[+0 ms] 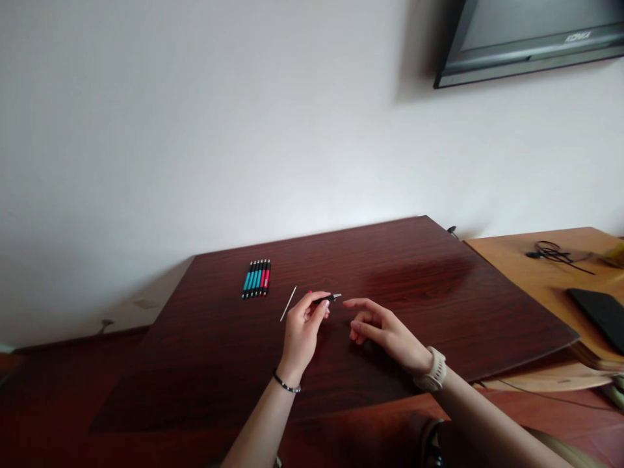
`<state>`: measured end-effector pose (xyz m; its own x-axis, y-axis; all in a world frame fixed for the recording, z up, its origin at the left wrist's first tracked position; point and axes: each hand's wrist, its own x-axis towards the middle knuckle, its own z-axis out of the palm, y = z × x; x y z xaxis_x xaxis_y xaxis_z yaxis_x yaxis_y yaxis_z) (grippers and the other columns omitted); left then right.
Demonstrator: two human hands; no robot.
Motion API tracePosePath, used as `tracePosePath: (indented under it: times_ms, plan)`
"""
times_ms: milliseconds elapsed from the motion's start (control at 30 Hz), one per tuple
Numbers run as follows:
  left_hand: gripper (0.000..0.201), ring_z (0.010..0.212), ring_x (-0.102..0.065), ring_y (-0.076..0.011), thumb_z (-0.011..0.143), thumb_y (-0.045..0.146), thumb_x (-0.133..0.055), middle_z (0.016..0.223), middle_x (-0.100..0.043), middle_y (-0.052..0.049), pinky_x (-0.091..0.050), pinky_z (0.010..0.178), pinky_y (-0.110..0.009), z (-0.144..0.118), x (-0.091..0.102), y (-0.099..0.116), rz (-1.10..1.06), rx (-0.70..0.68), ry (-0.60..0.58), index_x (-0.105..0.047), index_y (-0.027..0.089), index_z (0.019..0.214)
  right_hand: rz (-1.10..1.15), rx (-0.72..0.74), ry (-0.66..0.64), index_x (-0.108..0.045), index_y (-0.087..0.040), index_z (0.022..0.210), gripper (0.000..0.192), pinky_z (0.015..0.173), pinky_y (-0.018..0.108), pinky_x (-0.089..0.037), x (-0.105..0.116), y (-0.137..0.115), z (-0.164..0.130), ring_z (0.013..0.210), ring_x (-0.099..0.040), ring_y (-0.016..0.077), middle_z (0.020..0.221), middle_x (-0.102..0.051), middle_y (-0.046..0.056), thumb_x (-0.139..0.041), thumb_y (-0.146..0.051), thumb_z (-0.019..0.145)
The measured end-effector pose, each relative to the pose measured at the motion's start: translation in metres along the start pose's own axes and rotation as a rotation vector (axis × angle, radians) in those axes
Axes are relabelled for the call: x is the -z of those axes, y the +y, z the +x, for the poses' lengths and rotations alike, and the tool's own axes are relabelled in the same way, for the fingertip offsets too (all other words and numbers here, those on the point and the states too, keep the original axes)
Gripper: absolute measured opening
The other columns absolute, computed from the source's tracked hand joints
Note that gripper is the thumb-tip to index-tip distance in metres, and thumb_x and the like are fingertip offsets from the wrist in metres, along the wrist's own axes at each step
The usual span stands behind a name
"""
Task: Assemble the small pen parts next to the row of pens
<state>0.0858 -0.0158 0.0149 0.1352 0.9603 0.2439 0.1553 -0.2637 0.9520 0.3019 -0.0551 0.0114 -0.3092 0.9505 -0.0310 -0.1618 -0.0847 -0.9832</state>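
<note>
My left hand (303, 328) is closed in a pinch around a pen (327, 299) with a black section and a silver end that points right. Its fingers cover most of the pen's body; a small pinkish-red spot shows behind them. Just to the right, my right hand (383, 330) is apart from the pen, index finger stretched towards its silver end and the other fingers loosely bent, with nothing seen in them. A thin whitish pen refill (288, 303) lies on the table left of my left hand. Farther left, several pens (256, 279) lie side by side, turquoise ones and two pinkish-red ones.
The dark reddish-brown table (390, 260) stands against a white wall (244, 130). At the right is a lighter wooden table (531, 250) with a black cable (556, 252) and a flat black device (597, 315). A television (531, 45) hangs at the upper right.
</note>
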Motion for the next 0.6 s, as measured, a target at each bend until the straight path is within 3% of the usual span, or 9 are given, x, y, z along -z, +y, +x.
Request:
tracePosePath:
  times_ms: [67, 167, 200, 267, 333, 400, 467, 533, 600]
  plan:
    - [0.028, 0.083, -0.075, -0.0188, 0.102, 0.044, -0.068, 0.093, -0.078, -0.006, -0.063, 0.080, -0.032, -0.003, 0.001, 0.001, 0.014, -0.001, -0.007, -0.078, 0.021, 0.115, 0.058, 0.016, 0.049, -0.061, -0.026, 0.143, 0.054, 0.080, 0.035, -0.056, -0.003, -0.004, -0.001, 0.081, -0.070, 0.0176, 0.109, -0.077, 0.007, -0.079, -0.041, 0.095]
    - [0.026, 0.083, -0.076, -0.0202, 0.103, 0.044, -0.067, 0.100, -0.080, -0.005, -0.065, 0.080, -0.035, -0.009, 0.002, 0.002, 0.047, -0.025, -0.033, -0.079, 0.024, 0.114, 0.205, 0.023, 0.078, -0.053, -0.036, 0.155, 0.071, 0.078, 0.033, -0.057, -0.008, -0.012, -0.002, 0.083, -0.069, 0.0158, 0.140, -0.070, 0.009, -0.083, -0.039, 0.090]
    - [0.026, 0.084, -0.077, -0.0204, 0.103, 0.044, -0.067, 0.101, -0.080, -0.005, -0.065, 0.080, -0.036, -0.011, 0.002, 0.003, 0.056, -0.032, -0.035, -0.079, 0.024, 0.114, 0.210, -0.003, 0.069, -0.051, -0.035, 0.157, 0.072, 0.071, 0.031, -0.055, -0.009, -0.012, -0.001, 0.074, -0.067, 0.0142, 0.133, -0.074, 0.009, -0.081, -0.042, 0.091]
    - [0.026, 0.085, -0.077, -0.0204, 0.103, 0.043, -0.067, 0.098, -0.080, -0.006, -0.065, 0.081, -0.035, -0.014, 0.006, 0.006, 0.062, -0.021, -0.016, -0.079, 0.023, 0.115, 0.125, -0.088, 0.056, -0.056, -0.024, 0.154, 0.065, 0.053, 0.026, -0.042, -0.010, -0.009, 0.000, 0.053, -0.054, 0.0118, 0.089, -0.078, 0.004, -0.070, -0.055, 0.098]
    - [0.027, 0.085, -0.076, -0.0196, 0.102, 0.042, -0.068, 0.093, -0.079, -0.006, -0.064, 0.081, -0.032, -0.016, 0.011, 0.008, 0.050, 0.010, 0.027, -0.079, 0.021, 0.115, -0.011, -0.154, 0.055, -0.067, -0.015, 0.142, 0.065, 0.044, 0.025, -0.027, -0.010, -0.004, 0.000, 0.041, -0.039, 0.0112, 0.052, -0.058, -0.005, -0.055, -0.066, 0.103]
    - [0.026, 0.084, -0.076, -0.0185, 0.101, 0.040, -0.070, 0.089, -0.078, -0.005, -0.063, 0.080, -0.029, -0.015, 0.016, 0.009, 0.029, 0.032, 0.057, -0.078, 0.020, 0.115, -0.080, -0.161, 0.053, -0.070, -0.014, 0.135, 0.066, 0.043, 0.025, -0.024, -0.011, -0.001, 0.000, 0.039, -0.035, 0.0115, 0.045, -0.048, -0.007, -0.052, -0.068, 0.104]
    - [0.026, 0.084, -0.076, -0.0179, 0.100, 0.039, -0.071, 0.089, -0.079, -0.005, -0.063, 0.081, -0.029, -0.014, 0.019, 0.008, 0.017, 0.031, 0.067, -0.078, 0.019, 0.115, -0.042, -0.107, 0.072, -0.068, -0.018, 0.138, 0.059, 0.046, 0.026, -0.031, -0.014, -0.002, -0.001, 0.044, -0.041, 0.0110, 0.061, -0.066, -0.002, -0.061, -0.063, 0.101]
    - [0.026, 0.083, -0.076, -0.0180, 0.100, 0.038, -0.071, 0.090, -0.079, -0.005, -0.063, 0.081, -0.029, -0.012, 0.019, 0.005, 0.016, 0.020, 0.061, -0.078, 0.019, 0.116, 0.074, -0.040, 0.109, -0.064, -0.025, 0.144, 0.057, 0.054, 0.027, -0.042, -0.016, -0.006, -0.003, 0.054, -0.050, 0.0108, 0.104, -0.080, 0.007, -0.071, -0.055, 0.097]
    - [0.026, 0.083, -0.077, -0.0187, 0.100, 0.039, -0.071, 0.091, -0.079, -0.005, -0.064, 0.081, -0.030, -0.011, 0.017, 0.003, 0.023, 0.010, 0.049, -0.079, 0.020, 0.115, 0.212, 0.013, 0.126, -0.060, -0.032, 0.149, 0.060, 0.066, 0.031, -0.052, -0.018, -0.010, -0.003, 0.066, -0.058, 0.0120, 0.144, -0.070, 0.010, -0.076, -0.049, 0.093]
